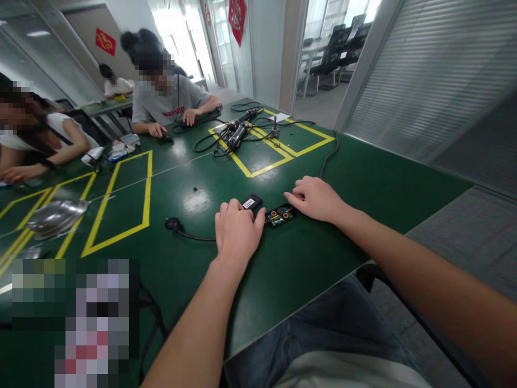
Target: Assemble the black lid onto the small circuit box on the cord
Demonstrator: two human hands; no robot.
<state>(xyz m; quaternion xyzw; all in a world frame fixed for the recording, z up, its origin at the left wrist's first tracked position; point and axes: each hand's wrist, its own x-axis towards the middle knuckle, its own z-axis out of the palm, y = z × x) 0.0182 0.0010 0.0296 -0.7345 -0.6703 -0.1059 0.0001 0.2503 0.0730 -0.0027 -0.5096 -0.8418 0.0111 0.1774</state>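
A slim black case with an exposed circuit board (281,215) lies on the table between my hands; two copper-coloured ring coils show on it. My left hand (239,226) is closed at its left end, thumb beside the board, and what the curled fingers grip is hidden. Just behind these fingers lies a black cover (252,202) with a white label. A short black cord with a plug (173,224) runs under the left hand. My right hand (317,198) is closed at the board's right end, index finger reaching over it. A cable (329,156) passes behind that hand.
On the green table (363,167), yellow tape marks out several boxes. Black handheld tools (238,132) lie tangled in cables farther back, near a small metal part (275,129). A shiny metal dish (56,215) stands at left. A person (169,99) sits across the table, others at left.
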